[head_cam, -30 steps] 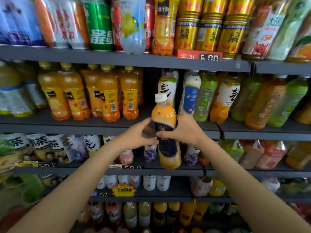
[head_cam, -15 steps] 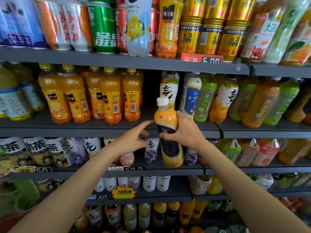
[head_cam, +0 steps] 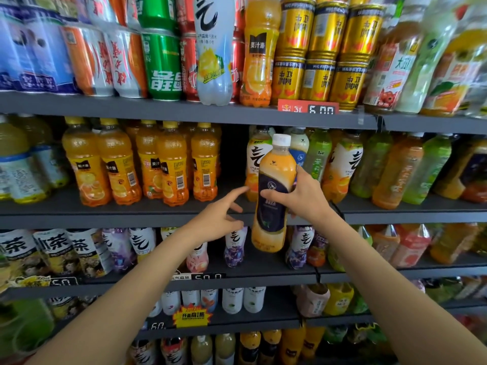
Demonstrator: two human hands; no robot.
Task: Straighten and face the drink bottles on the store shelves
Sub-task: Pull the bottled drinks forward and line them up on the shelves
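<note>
My right hand (head_cam: 303, 197) grips an orange drink bottle with a white cap and dark navy label (head_cam: 274, 196), held upright in front of the second shelf (head_cam: 131, 212). Its label faces me. My left hand (head_cam: 218, 219) hovers just left of the bottle with fingers spread, touching nothing. Behind the bottle a dark gap (head_cam: 233, 159) opens between the orange juice bottles (head_cam: 163, 167) on the left and a white-labelled bottle (head_cam: 254, 164) on the right.
Cans and tall bottles (head_cam: 324, 54) fill the top shelf above a red price tag (head_cam: 307, 108). Green and orange tea bottles (head_cam: 395, 169) lean on the second shelf's right part. Small white-labelled bottles (head_cam: 234, 246) stand on the third shelf below my hands.
My left hand has let go of the bottle and drawn away to the left, fingers opening. My right hand has lifted the bottle higher toward the second shelf.
</note>
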